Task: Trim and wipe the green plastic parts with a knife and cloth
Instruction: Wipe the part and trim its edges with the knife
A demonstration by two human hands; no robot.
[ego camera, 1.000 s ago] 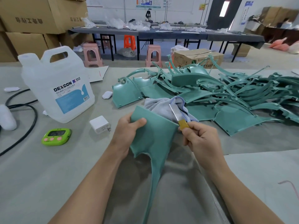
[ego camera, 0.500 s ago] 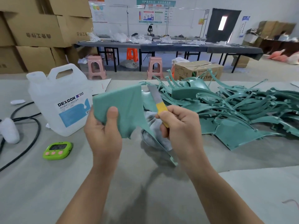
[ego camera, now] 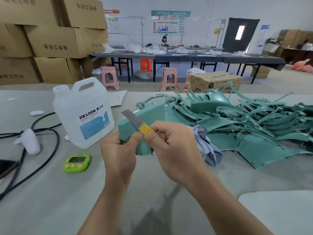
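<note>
My left hand (ego camera: pixel 118 150) grips a green plastic part (ego camera: pixel 149 114) held up above the table, its lower edge showing between both hands. My right hand (ego camera: pixel 172 146) pinches a knife (ego camera: pixel 135 121) with a yellow handle wrap and a flat grey blade that points up and left across the part. A blue-grey cloth (ego camera: pixel 206 146) lies on the table just right of my right hand. A big heap of green plastic parts (ego camera: pixel 245 119) fills the table's right side.
A white DEXCON jug (ego camera: pixel 84 114) stands left of my hands. A green timer (ego camera: pixel 77 162) lies in front of it. Black cables (ego camera: pixel 33 133) and a white object (ego camera: pixel 28 141) lie at far left. Cardboard boxes (ego camera: pixel 50 41) stand behind.
I turned the green part and drew it closer to my hands. The knife blade swung from pointing up beside the part to lying across its front. The view tilted upward.
</note>
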